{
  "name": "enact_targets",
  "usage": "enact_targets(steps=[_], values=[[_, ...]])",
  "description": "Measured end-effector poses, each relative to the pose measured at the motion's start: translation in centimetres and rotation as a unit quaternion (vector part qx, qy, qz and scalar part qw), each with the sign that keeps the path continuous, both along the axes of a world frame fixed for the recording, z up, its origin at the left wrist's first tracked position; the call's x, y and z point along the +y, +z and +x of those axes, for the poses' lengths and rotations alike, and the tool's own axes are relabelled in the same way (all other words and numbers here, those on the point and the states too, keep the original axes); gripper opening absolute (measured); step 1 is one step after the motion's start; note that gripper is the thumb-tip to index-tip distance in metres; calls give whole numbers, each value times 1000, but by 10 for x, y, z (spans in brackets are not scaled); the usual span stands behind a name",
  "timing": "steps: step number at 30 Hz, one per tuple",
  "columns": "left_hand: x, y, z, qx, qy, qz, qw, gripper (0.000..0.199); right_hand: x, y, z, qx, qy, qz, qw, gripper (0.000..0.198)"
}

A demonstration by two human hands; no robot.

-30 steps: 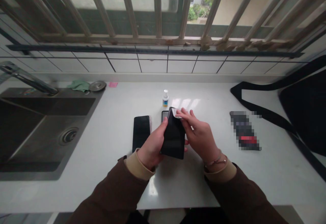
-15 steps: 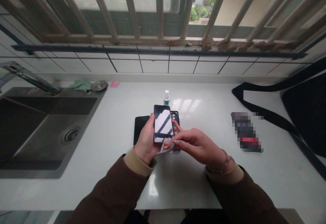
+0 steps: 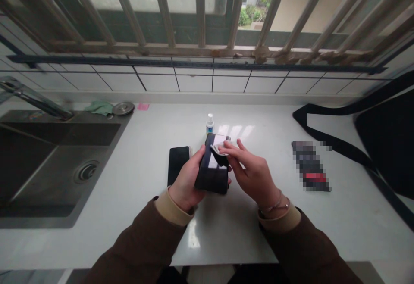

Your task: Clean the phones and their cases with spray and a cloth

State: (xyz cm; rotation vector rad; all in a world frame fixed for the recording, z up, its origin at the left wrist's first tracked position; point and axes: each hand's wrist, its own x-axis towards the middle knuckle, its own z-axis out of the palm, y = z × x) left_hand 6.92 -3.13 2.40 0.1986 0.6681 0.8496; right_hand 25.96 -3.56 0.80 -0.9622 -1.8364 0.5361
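My left hand (image 3: 190, 178) is wrapped round a smartphone (image 3: 211, 180), its dark glossy screen facing up and mirroring the window bars. My right hand (image 3: 250, 167) pinches a thin pale cloth (image 3: 220, 150) against the upper part of the screen. Behind the held phone stands a small white spray bottle (image 3: 210, 124) with a blue label. A second dark phone or flat black slab (image 3: 177, 163) lies on the counter left of the held phone, partly covered by my left hand. The phone case behind the held phone is now almost wholly hidden.
At the left is a sink (image 3: 61, 180) with a faucet (image 3: 35, 101); a green cloth (image 3: 99, 107), a metal drain cover (image 3: 123, 108) and a pink slip (image 3: 143, 107) lie near its back edge. On the right are a black bag (image 3: 388, 129) with its strap and a blurred-out packet (image 3: 310, 165).
The phone has turned and tilted in my left hand, its lower end now nearer me. My right hand has moved up with the cloth, from the phone's lower edge onto its screen.
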Motion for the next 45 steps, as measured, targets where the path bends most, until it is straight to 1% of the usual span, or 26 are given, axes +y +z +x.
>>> enact_targets(steps=[2, 4, 6, 8, 9, 10, 11, 12, 13, 14, 15, 17, 19, 21, 23, 25, 27, 29, 32, 33, 35, 37, 39, 41, 43, 45], values=[[4, 0, 1, 8, 61, -12, 998, 52, -2, 1, -2, 1, 44, -11, 999, 41], [8, 2, 1, 8, 100, -22, 995, 58, -5, 4, -4, 21, 83, -38, 996, 38], [11, 4, 0, 13, 120, -30, 992, 64, -9, 10, -6, 43, 140, -73, 987, 34], [12, 5, -2, 17, 120, -32, 992, 67, -12, 13, -6, 68, 200, -119, 970, 27], [13, 6, -3, 19, 117, -27, 993, 67, -12, 14, -4, 94, 197, -143, 965, 24], [12, 6, -3, 19, 112, -19, 993, 68, -11, 14, -3, 132, 161, -165, 964, 22], [12, 6, -3, 17, 103, -10, 995, 67, -9, 12, 0, 176, 91, -181, 963, 21], [11, 6, -3, 15, 91, 0, 996, 67, -6, 10, 3, 226, -1, -186, 956, 22], [10, 6, -3, 13, 77, 6, 997, 66, -1, 8, 7, 274, -102, -183, 939, 22], [8, 6, -3, 9, 56, 9, 998, 64, 4, 5, 10, 312, -179, -177, 916, 23], [6, 5, -3, 2, 27, 9, 1000, 64, 9, 3, 13, 357, -222, -171, 891, 24], [2, 4, -4, -23, -51, 7, 998, 64, 17, 0, 17, 430, -246, -174, 851, 23], [-2, 2, -5, -57, -149, 5, 987, 70, 20, 1, 16, 463, -215, -207, 834, 22], [-6, 0, -6, -81, -239, -5, 968, 77, 18, 3, 12, 451, -154, -270, 837, 23], [-9, -1, -6, -85, -284, -17, 955, 82, 14, 5, 6, 440, -94, -328, 831, 26], [-9, -1, -7, -76, -273, -13, 959, 81, 11, 6, 2, 459, -57, -355, 813, 26], [-6, 0, -8, -70, -240, 0, 968, 78, 9, 8, 0, 487, -44, -354, 797, 23], [-2, 2, -11, -72, -215, 7, 974, 75, 9, 9, 0, 499, -36, -338, 797, 21], [2, 4, -13, -72, -191, 5, 979, 71, 11, 10, 3, 496, -41, -306, 812, 20], [2, 5, -14, -64, -178, 4, 982, 70, 12, 9, 5, 494, -55, -295, 816, 21], [3, 6, -13, -38, -142, 7, 989, 68, 15, 5, 9, 497, -111, -278, 815, 22], [1, 6, -12, -21, -122, 12, 992, 68, 19, -2, 12, 510, -185, -268, 796, 22], [-2, 6, -11, -37, -159, 12, 987, 70, 22, -7, 13, 528, -230, -264, 774, 22], [-5, 5, -11, -70, -238, 2, 969, 72, 22, -10, 12, 535, -218, -277, 768, 23], [-8, 4, -11, -88, -293, -13, 952, 74, 19, -8, 9, 512, -155, -319, 783, 25], [-9, 4, -11, -82, -298, -24, 951, 74, 14, -4, 7, 470, -76, -379, 794, 28]])
